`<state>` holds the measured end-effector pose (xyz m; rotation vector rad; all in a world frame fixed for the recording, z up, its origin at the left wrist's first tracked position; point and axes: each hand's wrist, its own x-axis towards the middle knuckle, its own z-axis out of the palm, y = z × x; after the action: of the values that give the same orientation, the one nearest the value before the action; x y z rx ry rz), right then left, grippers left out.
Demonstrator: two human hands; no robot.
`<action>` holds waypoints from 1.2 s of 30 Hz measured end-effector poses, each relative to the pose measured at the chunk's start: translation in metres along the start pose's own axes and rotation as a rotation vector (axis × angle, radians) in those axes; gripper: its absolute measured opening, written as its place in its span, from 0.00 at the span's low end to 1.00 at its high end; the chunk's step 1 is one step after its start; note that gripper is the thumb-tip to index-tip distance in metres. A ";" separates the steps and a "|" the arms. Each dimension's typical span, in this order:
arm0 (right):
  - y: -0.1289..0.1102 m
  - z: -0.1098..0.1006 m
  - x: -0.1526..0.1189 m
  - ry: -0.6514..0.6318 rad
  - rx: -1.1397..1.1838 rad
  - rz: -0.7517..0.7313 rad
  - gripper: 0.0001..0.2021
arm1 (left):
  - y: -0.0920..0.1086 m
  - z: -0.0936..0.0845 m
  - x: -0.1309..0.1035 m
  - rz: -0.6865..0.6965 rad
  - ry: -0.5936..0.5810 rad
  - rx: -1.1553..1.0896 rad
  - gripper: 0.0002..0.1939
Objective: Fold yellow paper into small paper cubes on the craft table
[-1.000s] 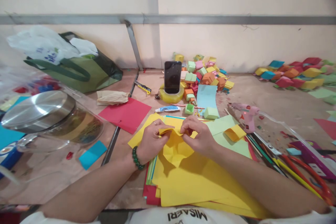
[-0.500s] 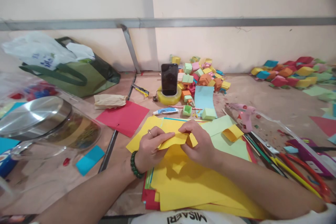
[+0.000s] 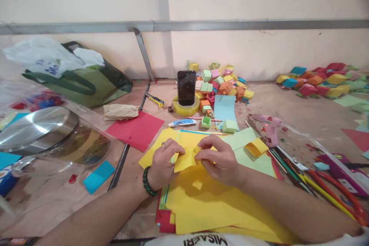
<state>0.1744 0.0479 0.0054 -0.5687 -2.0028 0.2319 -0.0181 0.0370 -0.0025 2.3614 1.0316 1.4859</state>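
A small piece of yellow paper [image 3: 185, 161] is held up between my two hands, above a stack of yellow sheets [image 3: 213, 207]. My left hand [image 3: 165, 163] is closed on the piece's left edge, fingers curled. At the other end, my right hand [image 3: 221, 161] pinches the right part, where a small raised fold shows. Its fingertips partly cover the paper. Beyond the right hand, a folded yellow paper piece [image 3: 256, 147] rests on light green sheets [image 3: 245, 138].
A phone [image 3: 186, 86] stands in a tape roll [image 3: 186, 108], with many paper boxes [image 3: 227, 84] behind. To the right lie a pink glue gun [image 3: 270, 127] and orange-handled scissors [image 3: 337, 188]. On the left are a lidded glass jar [image 3: 92, 146], red paper [image 3: 138, 128] and a green bag [image 3: 100, 84].
My right hand's fingers have loosened and spread somewhat. My left fingers have drawn back to the paper's left edge, so more of the piece shows and it looks flatter.
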 end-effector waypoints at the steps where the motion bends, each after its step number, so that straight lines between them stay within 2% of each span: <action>1: -0.001 0.001 0.000 -0.006 0.004 -0.006 0.12 | 0.000 0.000 0.000 -0.005 -0.004 -0.007 0.14; 7: -0.004 0.004 0.002 0.036 0.009 0.073 0.13 | 0.005 0.003 -0.003 -0.021 -0.043 -0.033 0.07; 11: -0.007 0.005 0.001 0.003 -0.031 0.080 0.12 | 0.007 0.006 -0.005 -0.029 -0.074 -0.062 0.04; 17: -0.007 0.004 0.000 -0.070 -0.052 0.072 0.10 | 0.006 0.008 -0.003 -0.079 -0.074 -0.103 0.05; 22: -0.007 0.001 0.004 -0.075 -0.108 -0.024 0.09 | 0.005 0.007 -0.002 -0.150 -0.093 -0.120 0.09; 27: -0.005 0.002 0.003 -0.080 -0.169 -0.105 0.09 | 0.006 0.006 -0.001 -0.181 -0.098 -0.148 0.05; 30: -0.005 0.001 0.003 -0.094 -0.177 -0.100 0.09 | 0.004 0.006 -0.002 -0.181 -0.103 -0.171 0.02; 36: -0.003 0.002 0.003 -0.073 -0.111 -0.052 0.08 | 0.002 0.009 -0.005 -0.160 -0.058 -0.174 0.10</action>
<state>0.1708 0.0474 0.0082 -0.5847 -2.1084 0.1124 -0.0105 0.0347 -0.0097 2.1359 1.0074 1.3819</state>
